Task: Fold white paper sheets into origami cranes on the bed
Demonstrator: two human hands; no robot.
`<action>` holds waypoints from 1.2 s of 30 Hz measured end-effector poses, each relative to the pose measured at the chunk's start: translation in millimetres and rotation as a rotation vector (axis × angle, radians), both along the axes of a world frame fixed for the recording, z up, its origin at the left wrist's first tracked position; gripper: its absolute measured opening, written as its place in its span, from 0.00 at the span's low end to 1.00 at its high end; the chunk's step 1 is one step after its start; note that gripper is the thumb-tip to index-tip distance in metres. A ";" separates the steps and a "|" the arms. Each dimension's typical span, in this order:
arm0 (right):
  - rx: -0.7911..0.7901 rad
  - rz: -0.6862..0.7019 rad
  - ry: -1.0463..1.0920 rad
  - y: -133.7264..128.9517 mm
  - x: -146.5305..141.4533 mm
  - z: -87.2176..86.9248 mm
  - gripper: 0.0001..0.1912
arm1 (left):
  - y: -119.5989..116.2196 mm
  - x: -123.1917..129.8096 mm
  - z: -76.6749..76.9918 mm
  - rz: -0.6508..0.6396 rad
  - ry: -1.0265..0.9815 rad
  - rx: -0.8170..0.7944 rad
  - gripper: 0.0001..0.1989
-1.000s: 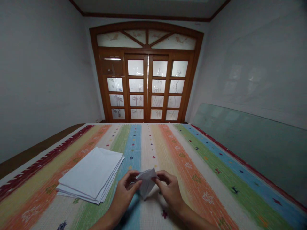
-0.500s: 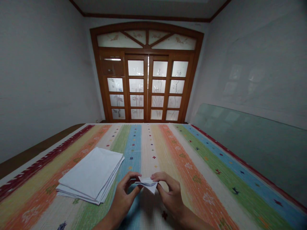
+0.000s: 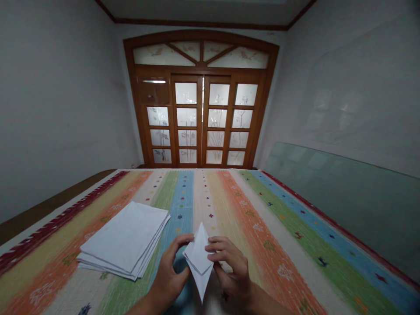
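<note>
A sheet of white paper folded into a pointed diamond shape (image 3: 197, 258) stands nearly upright above the cover, its lower tip pointing down toward me. My left hand (image 3: 169, 273) pinches its left side between thumb and fingers. My right hand (image 3: 231, 267) grips its right side with the fingertips. To the left of my left hand lies a loose stack of folded white paper sheets (image 3: 123, 236), which neither hand touches.
The stack and my hands are over a striped multicoloured woven cover (image 3: 249, 245). A greenish glass pane (image 3: 341, 197) leans along the right wall. A brown wooden ledge (image 3: 49, 205) runs along the left side. Wooden glazed doors (image 3: 200, 118) stand at the far end.
The paper has swung from a flat, low fold to a taller diamond with its point down. My fingers have shifted along its sides. The stack has not moved.
</note>
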State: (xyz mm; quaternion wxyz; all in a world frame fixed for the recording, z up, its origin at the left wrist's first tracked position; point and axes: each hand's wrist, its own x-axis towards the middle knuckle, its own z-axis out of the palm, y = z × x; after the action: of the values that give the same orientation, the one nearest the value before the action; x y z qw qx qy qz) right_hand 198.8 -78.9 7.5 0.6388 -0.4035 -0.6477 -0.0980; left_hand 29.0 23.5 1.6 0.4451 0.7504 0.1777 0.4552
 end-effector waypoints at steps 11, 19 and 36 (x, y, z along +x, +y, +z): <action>-0.127 0.012 0.063 0.5 -1.3 -8.7 0.14 | -4.1 -3.5 10.4 0.016 0.018 0.082 0.02; -0.269 0.069 0.284 5.3 -1.9 -6.5 0.11 | -2.9 -5.0 7.8 0.088 0.073 0.047 0.06; -0.556 0.151 0.726 13.3 -6.3 -6.6 0.21 | -4.4 5.6 3.5 0.021 0.009 -0.380 0.29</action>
State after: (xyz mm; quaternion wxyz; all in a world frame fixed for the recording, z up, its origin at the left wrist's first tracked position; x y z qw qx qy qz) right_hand 192.4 -65.6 0.9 0.6972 -0.5193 -0.4114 0.2738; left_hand 34.6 19.0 5.1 0.5733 0.6527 0.2704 0.4149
